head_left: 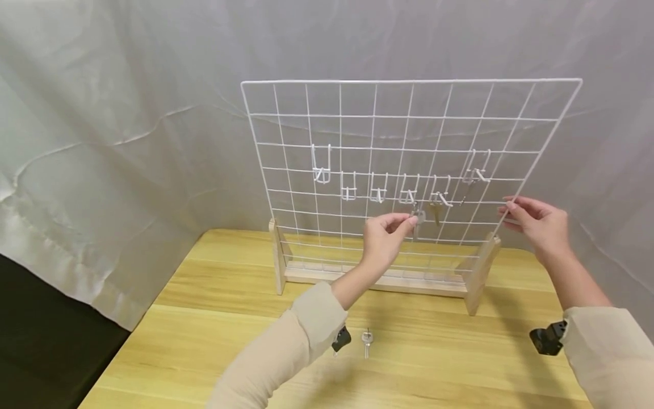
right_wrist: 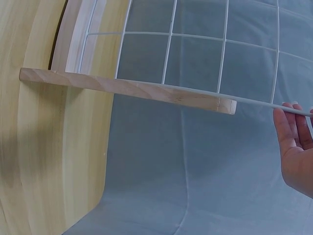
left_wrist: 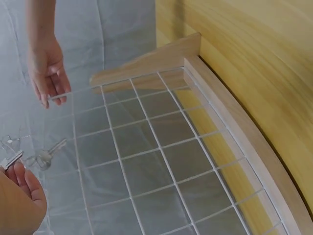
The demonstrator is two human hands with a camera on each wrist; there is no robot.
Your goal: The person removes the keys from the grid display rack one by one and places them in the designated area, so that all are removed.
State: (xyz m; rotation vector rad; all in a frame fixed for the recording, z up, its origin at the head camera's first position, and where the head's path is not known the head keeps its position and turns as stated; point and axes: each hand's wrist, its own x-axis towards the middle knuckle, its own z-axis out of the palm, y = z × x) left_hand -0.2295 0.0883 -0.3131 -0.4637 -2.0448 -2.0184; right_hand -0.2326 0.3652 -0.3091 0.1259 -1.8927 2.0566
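From the head we look forward and down, far enough back to frame the whole wire grid [head_left: 402, 149] at upper centre. Our wrist views sit nearer and turned sideways: the left puts the table [left_wrist: 259, 58] at upper right, the right at left; both share the right hand [left_wrist: 48, 68].

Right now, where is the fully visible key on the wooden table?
The key lies low in the head view, slightly right of centre, in front of the stand and just right of the black camera at the left cuff.
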